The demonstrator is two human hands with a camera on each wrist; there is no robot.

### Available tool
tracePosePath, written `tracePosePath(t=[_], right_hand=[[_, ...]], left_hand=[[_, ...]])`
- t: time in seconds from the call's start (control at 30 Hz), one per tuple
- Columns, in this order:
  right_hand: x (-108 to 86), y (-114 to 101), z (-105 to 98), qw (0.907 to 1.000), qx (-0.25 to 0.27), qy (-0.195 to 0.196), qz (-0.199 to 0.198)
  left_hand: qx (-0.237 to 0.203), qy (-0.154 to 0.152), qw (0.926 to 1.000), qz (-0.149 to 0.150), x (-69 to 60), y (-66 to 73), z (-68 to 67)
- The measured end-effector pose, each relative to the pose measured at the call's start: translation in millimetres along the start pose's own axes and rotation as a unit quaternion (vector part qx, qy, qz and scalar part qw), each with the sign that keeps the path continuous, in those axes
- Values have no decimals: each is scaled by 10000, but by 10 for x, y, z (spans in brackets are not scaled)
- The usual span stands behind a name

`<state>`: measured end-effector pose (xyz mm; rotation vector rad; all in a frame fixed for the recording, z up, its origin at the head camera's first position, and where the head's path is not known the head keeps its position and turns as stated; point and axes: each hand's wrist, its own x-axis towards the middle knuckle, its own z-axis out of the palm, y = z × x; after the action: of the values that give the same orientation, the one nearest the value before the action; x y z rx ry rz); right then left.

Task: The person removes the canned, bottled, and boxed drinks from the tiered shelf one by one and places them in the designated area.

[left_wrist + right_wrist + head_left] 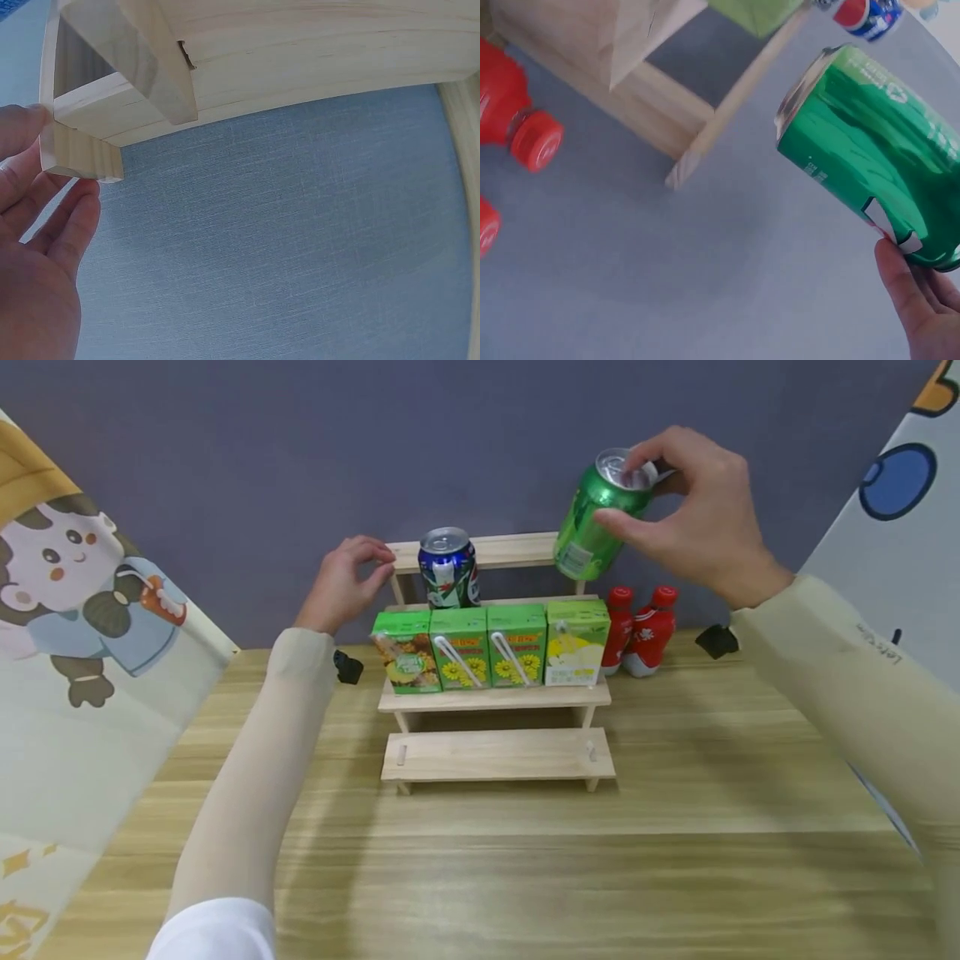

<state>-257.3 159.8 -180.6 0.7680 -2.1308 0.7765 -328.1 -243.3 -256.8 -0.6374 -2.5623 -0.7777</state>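
Observation:
My right hand (701, 514) holds a green soda can (592, 527) by its upper part, thumb on the near side. The can is tilted, above the right end of a stepped wooden shelf (495, 767). In the right wrist view the can (877, 157) hangs beside the wooden frame (652, 112). My left hand (345, 581) is at the left end of the top tier; in the left wrist view its thumb and fingers (75, 225) pinch the wooden end (81, 154). A blue soda can (447, 568) stands upright on the top tier, right of the left hand.
Several green juice boxes (459, 652) stand in a row on the middle tier. Two red bottles (648, 635) are right of the shelf. Small black objects (717, 642) lie on either side. A grey-blue wall (300, 460) rises behind, and printed panels (97, 585) flank the wooden table (495, 885).

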Motion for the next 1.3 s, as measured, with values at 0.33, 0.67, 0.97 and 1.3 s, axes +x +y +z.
tracePosePath(t=[0.33, 0.67, 0.97, 1.3], right_hand=[[-312, 162, -337, 9998, -70, -46, -153], [-803, 499, -235, 9944, -221, -956, 388], [-1350, 730, 146, 9817, 156, -1491, 1174], [-1641, 931, 536, 9799, 216, -1365, 1441]], left_hand=[[-35, 12, 10000, -46, -48, -19, -39], [-16, -2, 9999, -170, -64, -9, -60], [-12, 7, 9999, -169, -57, 27, -56], [-17, -5, 9999, -167, -50, 69, -40]])
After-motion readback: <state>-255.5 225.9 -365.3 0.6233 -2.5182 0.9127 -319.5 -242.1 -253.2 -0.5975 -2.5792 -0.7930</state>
